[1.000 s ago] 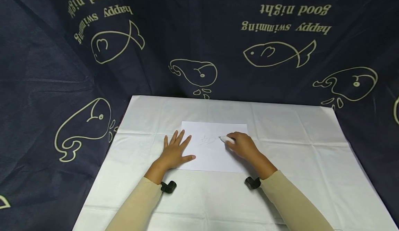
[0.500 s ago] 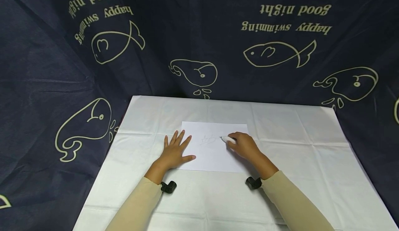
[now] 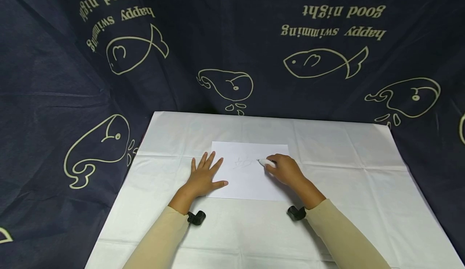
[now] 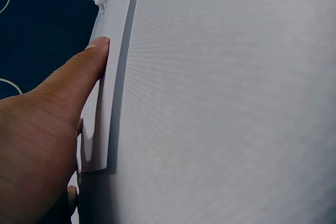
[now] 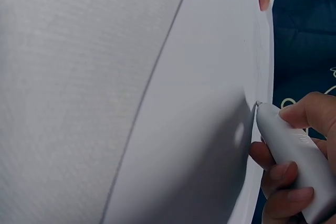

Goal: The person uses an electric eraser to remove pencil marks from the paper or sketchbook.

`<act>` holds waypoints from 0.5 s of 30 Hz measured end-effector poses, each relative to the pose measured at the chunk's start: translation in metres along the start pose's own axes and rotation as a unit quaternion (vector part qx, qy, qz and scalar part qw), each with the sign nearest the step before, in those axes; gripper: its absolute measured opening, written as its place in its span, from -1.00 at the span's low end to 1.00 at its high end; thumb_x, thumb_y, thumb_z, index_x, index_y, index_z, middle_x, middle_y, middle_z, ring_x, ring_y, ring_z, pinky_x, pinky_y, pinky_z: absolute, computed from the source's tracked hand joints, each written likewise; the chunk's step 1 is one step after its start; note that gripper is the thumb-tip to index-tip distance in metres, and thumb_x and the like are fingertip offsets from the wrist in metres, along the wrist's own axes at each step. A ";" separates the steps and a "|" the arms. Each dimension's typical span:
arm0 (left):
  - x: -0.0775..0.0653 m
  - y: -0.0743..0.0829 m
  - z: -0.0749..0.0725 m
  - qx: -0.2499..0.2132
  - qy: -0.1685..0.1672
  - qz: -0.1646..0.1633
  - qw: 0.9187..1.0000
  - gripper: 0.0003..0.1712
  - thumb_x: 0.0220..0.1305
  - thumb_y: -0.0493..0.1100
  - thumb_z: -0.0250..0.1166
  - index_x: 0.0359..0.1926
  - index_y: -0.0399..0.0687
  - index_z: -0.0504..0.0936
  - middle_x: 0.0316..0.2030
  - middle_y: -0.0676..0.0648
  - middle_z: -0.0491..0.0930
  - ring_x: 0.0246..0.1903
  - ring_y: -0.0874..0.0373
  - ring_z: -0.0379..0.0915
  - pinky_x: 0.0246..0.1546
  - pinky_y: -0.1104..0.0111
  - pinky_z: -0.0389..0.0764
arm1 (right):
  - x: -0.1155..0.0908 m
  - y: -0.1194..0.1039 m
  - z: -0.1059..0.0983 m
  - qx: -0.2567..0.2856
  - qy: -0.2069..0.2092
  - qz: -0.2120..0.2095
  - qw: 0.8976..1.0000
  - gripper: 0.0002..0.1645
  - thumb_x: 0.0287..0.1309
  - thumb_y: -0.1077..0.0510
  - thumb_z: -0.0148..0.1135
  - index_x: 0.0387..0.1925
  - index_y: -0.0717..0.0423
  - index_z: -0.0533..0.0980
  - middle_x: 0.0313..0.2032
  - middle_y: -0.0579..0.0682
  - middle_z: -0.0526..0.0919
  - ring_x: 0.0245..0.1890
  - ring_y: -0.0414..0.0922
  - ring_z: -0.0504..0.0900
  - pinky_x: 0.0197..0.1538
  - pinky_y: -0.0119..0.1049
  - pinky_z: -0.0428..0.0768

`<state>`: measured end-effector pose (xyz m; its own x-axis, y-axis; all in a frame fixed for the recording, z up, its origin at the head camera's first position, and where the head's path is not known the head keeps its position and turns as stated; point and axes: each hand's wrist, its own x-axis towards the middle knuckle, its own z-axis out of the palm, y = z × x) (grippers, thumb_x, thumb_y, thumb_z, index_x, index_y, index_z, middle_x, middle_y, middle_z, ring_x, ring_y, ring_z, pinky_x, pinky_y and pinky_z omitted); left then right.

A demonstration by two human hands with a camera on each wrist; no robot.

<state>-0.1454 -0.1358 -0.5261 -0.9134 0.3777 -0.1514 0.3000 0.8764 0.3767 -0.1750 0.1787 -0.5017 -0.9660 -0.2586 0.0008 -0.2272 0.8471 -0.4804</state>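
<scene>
A sheet of white paper (image 3: 243, 186) with faint grey strokes lies on the table. My left hand (image 3: 201, 180) rests on its left side, fingers spread; in the left wrist view the thumb (image 4: 79, 77) presses along the paper near its edge. My right hand (image 3: 285, 170) grips a chunky white pen-shaped tool (image 5: 294, 156) with a narrow tip. Its fingers and thumb curl round the body, and the tip is right at the paper, just right of the strokes in the head view. The tool's rear end is partly hidden by the hand.
A creased white cloth (image 3: 338, 188) covers the table. Behind and to the left hangs a dark blue curtain (image 3: 269, 51) with pale fish and whale drawings. Small black cameras (image 3: 196, 217) sit at both wrists, by the beige sleeves.
My right hand and the white pen-shaped tool have shifted slightly to the right across the paper. The left hand and the sheet stay in place.
</scene>
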 end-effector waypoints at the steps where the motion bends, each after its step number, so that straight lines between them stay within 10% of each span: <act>1: 0.000 0.000 0.000 0.000 0.000 -0.001 1.000 0.04 0.30 0.42 0.21 0.62 0.16 0.03 0.64 -0.15 -0.27 0.62 -0.20 -0.49 0.45 -0.38 -0.43 | 0.000 0.000 0.000 0.002 -0.001 -0.002 1.000 -0.61 0.28 0.05 0.32 0.04 0.19 0.68 0.03 0.19 0.74 0.05 0.16 0.70 0.10 0.09 0.62; 15: 0.000 0.000 0.000 0.001 -0.002 -0.001 1.000 0.05 0.30 0.42 0.21 0.62 0.16 0.02 0.64 -0.14 -0.28 0.62 -0.21 -0.50 0.45 -0.38 -0.44 | -0.001 0.000 0.000 0.001 0.000 -0.003 1.000 -0.60 0.27 0.05 0.32 0.04 0.20 0.68 0.04 0.21 0.74 0.07 0.19 0.69 0.11 0.11 0.61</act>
<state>-0.1451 -0.1355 -0.5263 -0.9129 0.3770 -0.1561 0.2987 0.8781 0.3737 -0.1738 0.1786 -0.5019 -0.9645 -0.2640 0.0039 -0.2331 0.8445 -0.4822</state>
